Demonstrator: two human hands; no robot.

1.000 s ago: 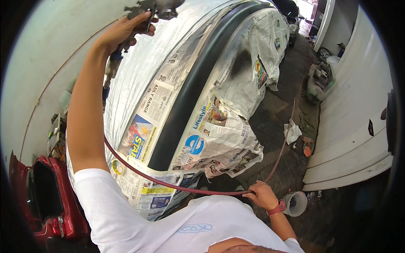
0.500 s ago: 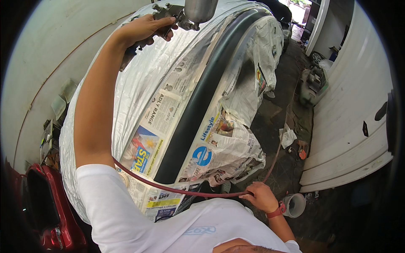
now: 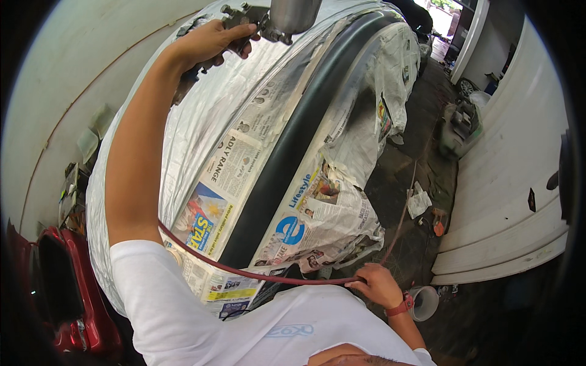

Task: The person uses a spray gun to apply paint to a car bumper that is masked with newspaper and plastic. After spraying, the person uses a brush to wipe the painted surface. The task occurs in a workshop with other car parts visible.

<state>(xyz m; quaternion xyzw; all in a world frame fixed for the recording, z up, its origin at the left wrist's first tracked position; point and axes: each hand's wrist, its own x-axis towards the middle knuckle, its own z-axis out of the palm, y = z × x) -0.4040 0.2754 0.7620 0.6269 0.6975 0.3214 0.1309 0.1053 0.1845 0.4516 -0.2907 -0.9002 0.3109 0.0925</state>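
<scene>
With my left arm stretched forward, my left hand [image 3: 210, 44] is closed around the grip of a metal spray gun [image 3: 294, 15] with a silver cup, at the top of the view. Low on the right, my right hand [image 3: 377, 285] pinches a red air hose [image 3: 268, 277], which crosses in front of my body and passes behind my left arm. Between the hands runs a long, curved, glossy black strip of car body [image 3: 293, 128]. Newspaper [image 3: 235, 155] masks both its sides, and a whitish plastic sheet [image 3: 177, 158] covers the area to the left.
A red car [image 3: 97, 311] stands at lower left. A pale bucket [image 3: 425, 303] sits on the floor beside my right wrist. Further off on the right are a dark machine [image 3: 461, 125] and a large white panel [image 3: 510, 183]. Papers [image 3: 418, 201] lie on the floor.
The view has shifted slightly, and the black strip sits a little differently in it. Both hands keep their grips, on the spray gun and on the hose.
</scene>
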